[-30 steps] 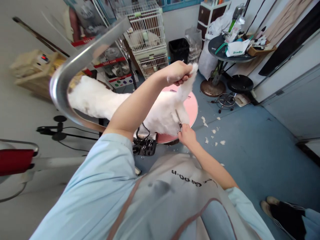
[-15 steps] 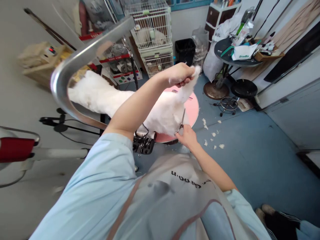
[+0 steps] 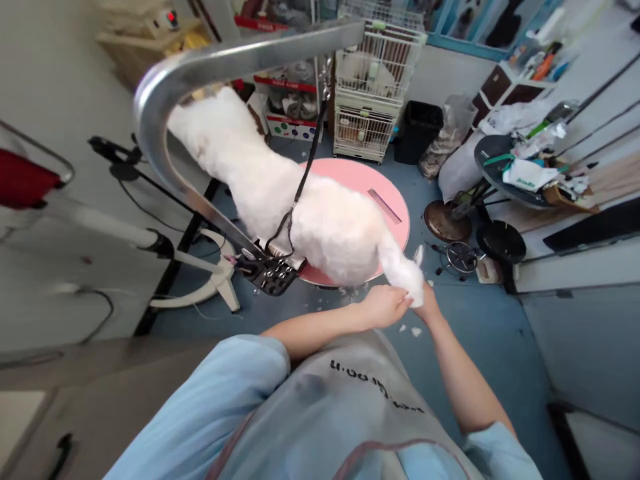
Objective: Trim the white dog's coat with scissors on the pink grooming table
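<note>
A white fluffy dog point(image 3: 330, 227) stands on a round pink grooming table point(image 3: 345, 173), its head toward the far left. Its tail point(image 3: 399, 264) stretches out toward me, and my left hand point(image 3: 385, 307) is closed round it near the tip. Just beyond the tail is my right hand point(image 3: 429, 303), its fingers mostly hidden behind the fur. A blurred blade of the scissors point(image 3: 419, 255) sticks up above that hand; their handles are out of sight. A black grooming loop point(image 3: 295, 207) runs from the metal arm point(image 3: 150, 100) down to the dog's body.
A comb point(image 3: 384, 205) lies on the pink table. A black tool holder point(image 3: 273, 275) hangs at its near edge. Stacked wire cages point(image 3: 370, 127) and a black bin point(image 3: 419, 130) stand behind. At right are a cluttered round side table point(image 3: 493, 160) and a stool point(image 3: 500, 240). Hair clumps dot the floor.
My left hand has brought the tail down from its raised position toward me. My right hand with the scissors has moved right, from the dog's hindquarters to beside the tail. The view has shifted.
</note>
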The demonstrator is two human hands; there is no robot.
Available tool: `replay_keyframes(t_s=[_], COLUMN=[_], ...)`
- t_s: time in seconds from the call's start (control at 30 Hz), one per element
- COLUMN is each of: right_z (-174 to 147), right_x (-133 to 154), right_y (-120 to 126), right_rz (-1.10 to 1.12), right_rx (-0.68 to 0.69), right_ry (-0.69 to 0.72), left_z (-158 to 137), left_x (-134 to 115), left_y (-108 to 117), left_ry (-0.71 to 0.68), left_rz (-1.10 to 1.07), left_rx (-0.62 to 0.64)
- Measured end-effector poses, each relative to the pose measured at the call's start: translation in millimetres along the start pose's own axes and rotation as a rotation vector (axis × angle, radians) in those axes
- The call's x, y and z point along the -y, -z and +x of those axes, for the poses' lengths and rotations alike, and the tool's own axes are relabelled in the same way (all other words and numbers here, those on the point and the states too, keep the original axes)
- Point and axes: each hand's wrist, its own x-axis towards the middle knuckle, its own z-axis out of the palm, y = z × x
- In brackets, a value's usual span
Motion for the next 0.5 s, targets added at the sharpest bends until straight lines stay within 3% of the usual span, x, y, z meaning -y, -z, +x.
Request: replay_keyframes(t_s=[0.1,0.23,0.33,0.43,0.5], right_z=[42.0,90.0,108.1,116.7,118.7], right_x=[-21.1,3.4,33.9,53.8,59.8], right_y=[65.8,129.3,150.4,158.3,160.1], right_rz=[-0.113,-0.461,-0.667,-0.760,-0.790], right_rx=[0.093,0.156,0.205,0.162,0.138], right_ry=[0.143,0.458,0.546,0.656,0.659], left_z=[6.0,19.2,29.5,38.2,43.0], left_x=[1.1,-7.7,-17.3,-23.8,-25.9], left_y=[-21.0,-33.9,-41.5,-47.6,-50.6], left_ry=[0.089,0.163,0.221,0.256,0.272], left_rz=[-0.040,-0.105,-0.153,-0.205,-0.230], left_rx=[-0.018,-0.110,-0.171,-0.217,-0.250])
